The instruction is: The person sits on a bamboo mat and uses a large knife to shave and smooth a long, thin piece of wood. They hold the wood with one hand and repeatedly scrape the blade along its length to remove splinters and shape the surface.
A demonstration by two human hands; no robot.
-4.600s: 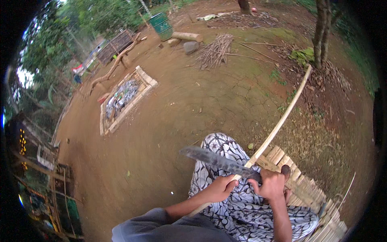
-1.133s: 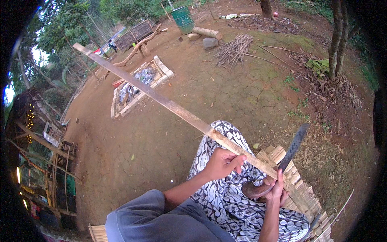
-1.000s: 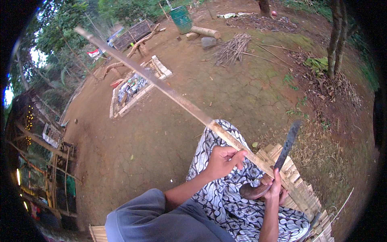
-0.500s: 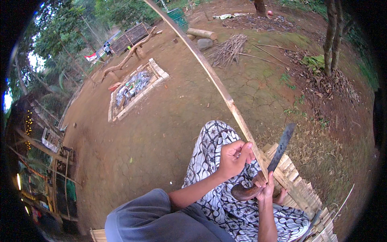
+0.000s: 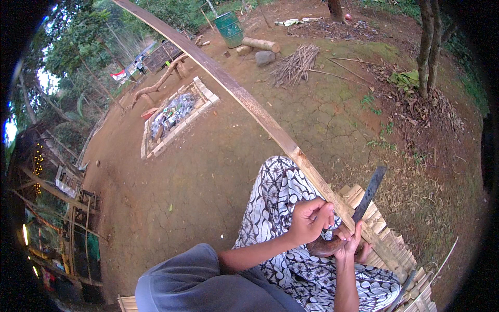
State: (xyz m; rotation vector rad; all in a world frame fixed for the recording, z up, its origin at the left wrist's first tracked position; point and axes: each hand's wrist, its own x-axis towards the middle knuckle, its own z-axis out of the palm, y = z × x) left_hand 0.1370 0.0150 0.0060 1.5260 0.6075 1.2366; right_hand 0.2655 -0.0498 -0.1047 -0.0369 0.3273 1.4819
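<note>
Head camera: I am sitting with the slatted bench (image 5: 377, 223) just to the right of the patterned cloth (image 5: 267, 203) over my legs. A long wooden strip (image 5: 247, 103) is slanting down toward the bench's left edge, its pale length nearest me, its brown length reaching well out, up and left of the bench, past the block-edged pit (image 5: 182, 128). My right hand (image 5: 349, 245), at the bench's left edge, is gripping a machete (image 5: 370, 192) by its curved brown handle (image 5: 322, 247), fingers wrapped round; whether its thumb is also pinching the strip's near end, I cannot tell. The dark blade is pointing away from me over the bench. My left hand (image 5: 312, 222), left of the bench, is hanging just beside the strip, fingers half curled, thumb drawn in near the forefinger; I cannot tell whether they are having hold of its edge.

As I am judging it, that long far end is probably levering hard on the near end, so a firm left pinch further up the strip is looking steadier. Left fingertips are safest lying off the blade's line, with the edge facing away from my right thumb and legs.
</note>
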